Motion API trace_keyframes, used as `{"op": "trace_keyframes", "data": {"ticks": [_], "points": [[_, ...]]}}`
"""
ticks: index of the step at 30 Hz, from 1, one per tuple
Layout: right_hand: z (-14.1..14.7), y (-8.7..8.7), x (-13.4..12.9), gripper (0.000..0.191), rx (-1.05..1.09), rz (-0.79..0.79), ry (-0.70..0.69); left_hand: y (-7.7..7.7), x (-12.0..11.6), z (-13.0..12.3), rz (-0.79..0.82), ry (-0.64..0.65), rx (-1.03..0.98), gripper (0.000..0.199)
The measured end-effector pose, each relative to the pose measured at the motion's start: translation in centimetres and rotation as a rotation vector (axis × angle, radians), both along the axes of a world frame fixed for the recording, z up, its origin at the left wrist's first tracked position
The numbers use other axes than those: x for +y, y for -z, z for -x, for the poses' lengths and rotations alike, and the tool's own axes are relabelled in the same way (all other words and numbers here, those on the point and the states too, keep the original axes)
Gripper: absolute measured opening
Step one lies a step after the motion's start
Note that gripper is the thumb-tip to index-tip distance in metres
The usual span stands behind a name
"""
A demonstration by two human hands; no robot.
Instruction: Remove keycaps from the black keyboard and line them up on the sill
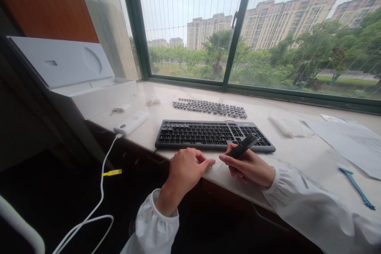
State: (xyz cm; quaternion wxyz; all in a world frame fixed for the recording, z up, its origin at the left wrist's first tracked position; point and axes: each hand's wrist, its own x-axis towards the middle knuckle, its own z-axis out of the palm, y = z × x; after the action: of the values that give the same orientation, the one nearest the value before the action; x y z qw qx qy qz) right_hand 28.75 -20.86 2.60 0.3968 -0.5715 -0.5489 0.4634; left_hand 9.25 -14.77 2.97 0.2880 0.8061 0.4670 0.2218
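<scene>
Just in front of the keyboard (pixel 193 147), my right hand (pixel 251 166) grips a black keycap puller (pixel 239 147) with a thick handle. Thin wire loops (pixel 218 166) stick out of its lower end, toward my left hand (pixel 186 168). The left thumb and fingers are drawn together at those wires; what lies between them is too small to make out. Most of the keyboard shows bare black switch sockets, with some caps at its upper left. Loose keycaps (pixel 210 107) lie in rows behind it.
An open white box (pixel 104 95) stands at the left, near a white power bank (pixel 131 123) with a white cable (pixel 102 182). On the right lie a clear plastic bag (pixel 290 126), papers (pixel 351 143) and a blue plastic tool (pixel 357 188). The table's front edge runs beneath my hands.
</scene>
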Motion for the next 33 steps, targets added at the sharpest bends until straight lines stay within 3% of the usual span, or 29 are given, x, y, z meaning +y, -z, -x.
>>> {"op": "trace_keyframes", "data": {"ticks": [13, 22, 33], "points": [[0.3, -0.5, -0.2, 0.042, -0.074, -0.005, -0.003, -0.4, 0.6, 1.8, -0.026, -0.074, 0.034, 0.033], [0.8, -0.3, -0.5, 0.042, -0.048, -0.054, -0.052, -0.6, -0.7, 0.6, -0.012, -0.095, 0.082, 0.031], [0.7, 0.0, -0.3, 0.041, -0.136, -0.067, 0.005, -0.8, -1.1, 0.3, -0.003, -0.091, 0.074, 0.032]]}}
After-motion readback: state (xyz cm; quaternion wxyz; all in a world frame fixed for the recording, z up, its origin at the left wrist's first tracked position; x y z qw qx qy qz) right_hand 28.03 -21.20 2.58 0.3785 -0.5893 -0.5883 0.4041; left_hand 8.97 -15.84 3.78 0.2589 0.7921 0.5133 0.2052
